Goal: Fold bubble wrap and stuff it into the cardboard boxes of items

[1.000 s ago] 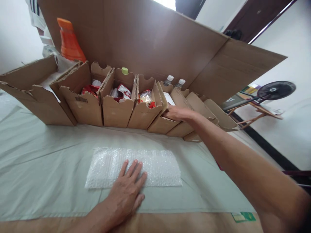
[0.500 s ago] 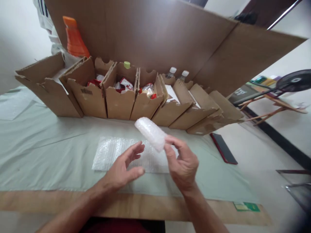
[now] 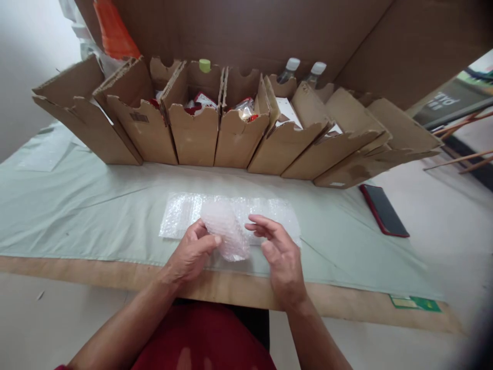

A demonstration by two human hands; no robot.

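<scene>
My left hand (image 3: 194,252) grips the left side of a small bubble wrap bundle (image 3: 227,231), thumb on top and fingers behind it. The bundle is tilted, whitish and translucent; what it may contain cannot be made out. To its right, my right hand (image 3: 279,249) is open, fingers apart and curved towards the bundle without touching it. Beneath both lies a flat, wide bubble wrap sheet (image 3: 179,216) on the pale green cloth (image 3: 127,218), partly covered by the bundle and my right hand.
Several cardboard bins (image 3: 196,139) stand in a row at the back, holding packets and bottles. An orange bottle (image 3: 115,33) rises behind the left ones. A phone (image 3: 385,210) in a red case lies right. A green card (image 3: 416,303) rests on the wooden edge (image 3: 339,300).
The bubble wrap bundle has passed from my right hand to my left and come lower, nearer to me. My right hand has let go and opened. The view has tilted down.
</scene>
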